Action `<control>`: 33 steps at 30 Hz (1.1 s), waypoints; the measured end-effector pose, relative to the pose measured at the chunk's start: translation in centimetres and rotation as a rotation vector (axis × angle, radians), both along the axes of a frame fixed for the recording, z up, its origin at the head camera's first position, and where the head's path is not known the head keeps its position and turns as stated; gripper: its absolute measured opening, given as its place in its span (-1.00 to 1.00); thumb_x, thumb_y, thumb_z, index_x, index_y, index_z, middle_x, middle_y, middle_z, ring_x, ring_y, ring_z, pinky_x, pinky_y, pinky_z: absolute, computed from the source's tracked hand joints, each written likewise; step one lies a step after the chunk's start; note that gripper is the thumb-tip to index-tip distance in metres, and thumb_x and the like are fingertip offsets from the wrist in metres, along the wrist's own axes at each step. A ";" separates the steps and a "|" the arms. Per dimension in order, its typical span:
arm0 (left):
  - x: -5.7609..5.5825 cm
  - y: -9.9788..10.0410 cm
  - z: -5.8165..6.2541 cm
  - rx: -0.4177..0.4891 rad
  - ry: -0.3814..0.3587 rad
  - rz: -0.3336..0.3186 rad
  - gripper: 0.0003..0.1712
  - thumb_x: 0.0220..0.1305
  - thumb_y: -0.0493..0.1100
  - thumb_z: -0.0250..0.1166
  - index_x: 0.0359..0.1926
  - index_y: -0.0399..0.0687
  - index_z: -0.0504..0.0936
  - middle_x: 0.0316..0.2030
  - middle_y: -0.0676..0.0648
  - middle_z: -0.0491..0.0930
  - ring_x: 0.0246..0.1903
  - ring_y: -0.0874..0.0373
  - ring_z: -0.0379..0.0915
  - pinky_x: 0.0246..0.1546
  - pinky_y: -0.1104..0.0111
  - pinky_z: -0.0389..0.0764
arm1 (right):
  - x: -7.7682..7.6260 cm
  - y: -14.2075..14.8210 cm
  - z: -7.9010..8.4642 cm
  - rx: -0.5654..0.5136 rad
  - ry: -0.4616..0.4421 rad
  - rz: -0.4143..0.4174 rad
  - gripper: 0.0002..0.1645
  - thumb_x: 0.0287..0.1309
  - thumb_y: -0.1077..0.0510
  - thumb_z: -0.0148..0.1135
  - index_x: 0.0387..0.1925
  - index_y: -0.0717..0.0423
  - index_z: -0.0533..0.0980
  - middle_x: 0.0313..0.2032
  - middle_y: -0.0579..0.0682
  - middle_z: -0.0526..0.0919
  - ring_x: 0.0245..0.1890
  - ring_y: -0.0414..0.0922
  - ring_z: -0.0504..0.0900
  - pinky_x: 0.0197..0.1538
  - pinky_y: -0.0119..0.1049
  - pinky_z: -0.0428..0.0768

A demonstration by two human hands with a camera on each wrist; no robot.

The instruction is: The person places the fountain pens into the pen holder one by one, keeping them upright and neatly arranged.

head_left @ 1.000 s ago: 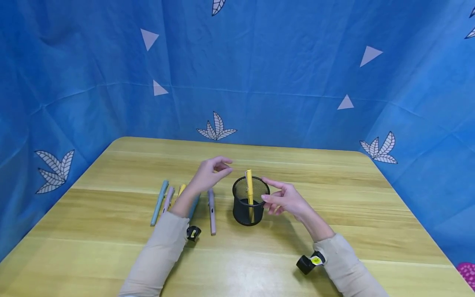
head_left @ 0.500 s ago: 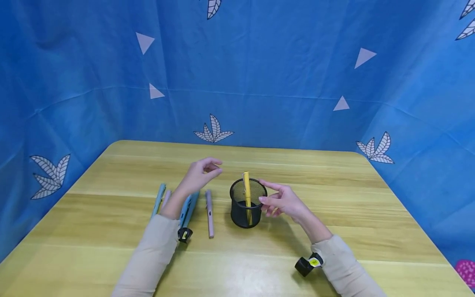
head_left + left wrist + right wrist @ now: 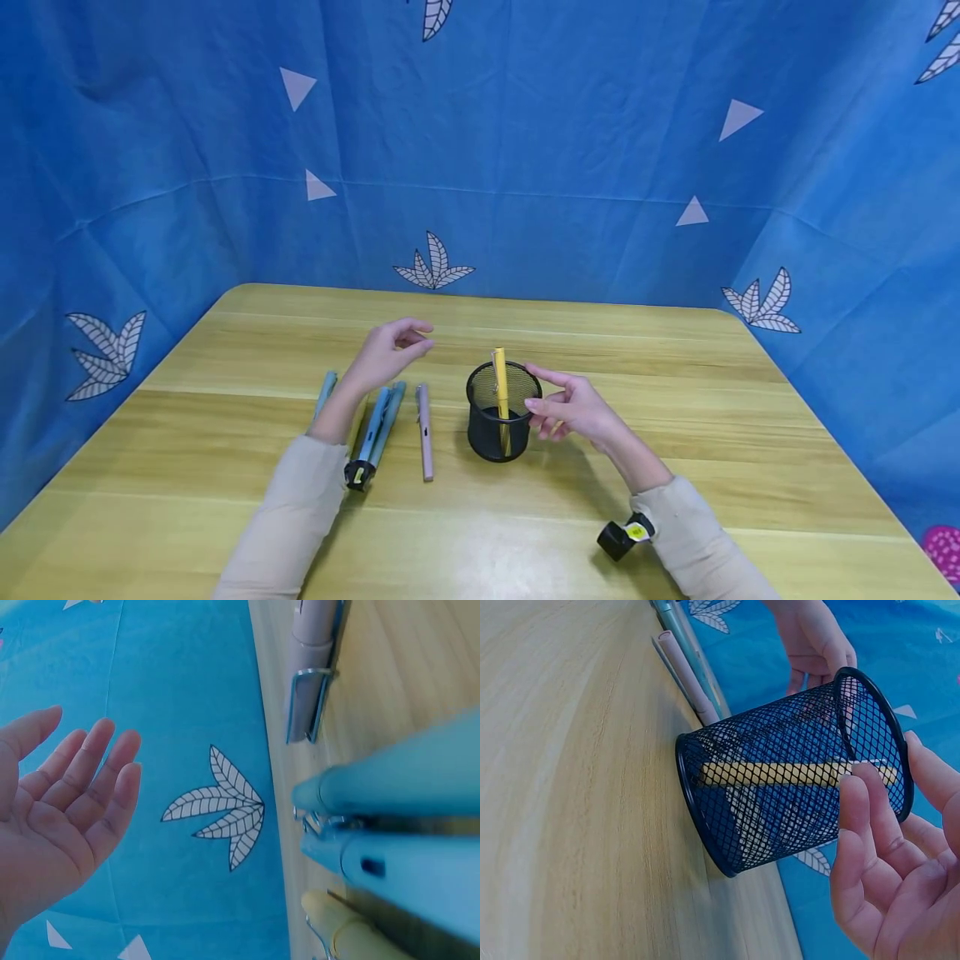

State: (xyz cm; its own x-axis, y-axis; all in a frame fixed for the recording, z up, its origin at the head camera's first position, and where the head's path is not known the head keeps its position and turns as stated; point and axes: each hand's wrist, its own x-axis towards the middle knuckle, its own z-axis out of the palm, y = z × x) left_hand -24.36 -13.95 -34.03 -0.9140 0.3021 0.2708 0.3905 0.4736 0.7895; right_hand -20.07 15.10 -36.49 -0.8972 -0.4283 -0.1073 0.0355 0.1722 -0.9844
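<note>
presently: left hand (image 3: 382, 354), empty, fingers loosely bent, the nearer to lilac pen (image 3: 425, 434), which lies left of black mesh pen cup (image 3: 486, 429), long axis front-to-back; right hand (image 3: 579, 408) grips cup's rim.

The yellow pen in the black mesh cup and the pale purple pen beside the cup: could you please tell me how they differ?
The yellow pen stands on end inside the mesh cup; the pale purple pen lies flat on the table. In the head view, the cup's wall partly covers the yellow pen, while nothing covers the pale purple pen. Both pens have a clip.
</note>
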 end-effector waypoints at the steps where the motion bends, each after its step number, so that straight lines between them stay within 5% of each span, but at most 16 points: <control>1: 0.0 -0.1 0.0 0.001 -0.002 0.000 -0.67 0.24 -0.16 0.15 -0.02 -0.24 0.49 -0.27 -0.21 0.57 -0.30 0.04 0.47 -0.28 0.24 0.51 | 0.0 0.0 0.0 -0.002 -0.002 0.000 -0.20 0.08 0.15 0.22 0.32 0.11 0.09 -0.49 0.27 0.60 -0.65 -0.15 0.56 -0.57 -0.31 0.54; 15: 0.2 -1.9 -0.4 0.007 -0.009 0.029 -0.66 0.24 -0.19 0.14 -0.02 -0.31 0.47 -0.31 -0.18 0.56 -0.28 -0.05 0.47 -0.27 0.19 0.51 | 0.0 0.0 0.1 -0.002 -0.004 0.004 -0.19 0.08 0.14 0.23 0.32 0.11 0.09 -0.50 0.26 0.60 -0.65 -0.14 0.56 -0.57 -0.32 0.54; 21: 2.7 -1.7 2.0 -0.009 -0.001 0.030 -0.70 0.25 -0.32 0.09 -0.04 -0.45 0.43 -0.32 -0.28 0.54 -0.26 -0.19 0.45 -0.27 0.17 0.50 | -0.2 0.1 0.0 0.002 0.005 0.006 -0.19 0.08 0.13 0.23 0.32 0.11 0.09 -0.50 0.26 0.60 -0.65 -0.14 0.57 -0.58 -0.31 0.54; 28: 0.7 -3.7 -0.6 -0.003 -0.006 0.042 -0.64 0.24 -0.18 0.14 -0.01 -0.32 0.46 -0.33 -0.16 0.56 -0.28 -0.07 0.47 -0.29 0.28 0.50 | -0.2 0.0 0.0 0.005 -0.001 0.004 -0.18 0.07 0.14 0.23 0.32 0.11 0.08 -0.50 0.23 0.60 -0.65 -0.14 0.56 -0.57 -0.32 0.54; 33: 1.4 -4.2 0.0 -0.021 -0.003 0.048 -0.68 0.24 -0.23 0.13 -0.04 -0.37 0.46 -0.34 -0.17 0.56 -0.33 -0.01 0.47 -0.32 0.27 0.50 | -0.1 0.0 0.0 0.006 -0.006 0.003 -0.19 0.08 0.13 0.22 0.32 0.09 0.08 -0.52 0.17 0.61 -0.65 -0.14 0.57 -0.56 -0.31 0.54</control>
State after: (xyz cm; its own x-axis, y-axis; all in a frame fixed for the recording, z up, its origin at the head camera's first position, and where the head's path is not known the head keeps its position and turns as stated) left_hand -22.93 -18.12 -34.00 -0.9283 0.2638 0.2621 0.3647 0.5082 0.7802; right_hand -20.22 15.12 -36.53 -0.8953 -0.4303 -0.1149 0.0405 0.1783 -0.9831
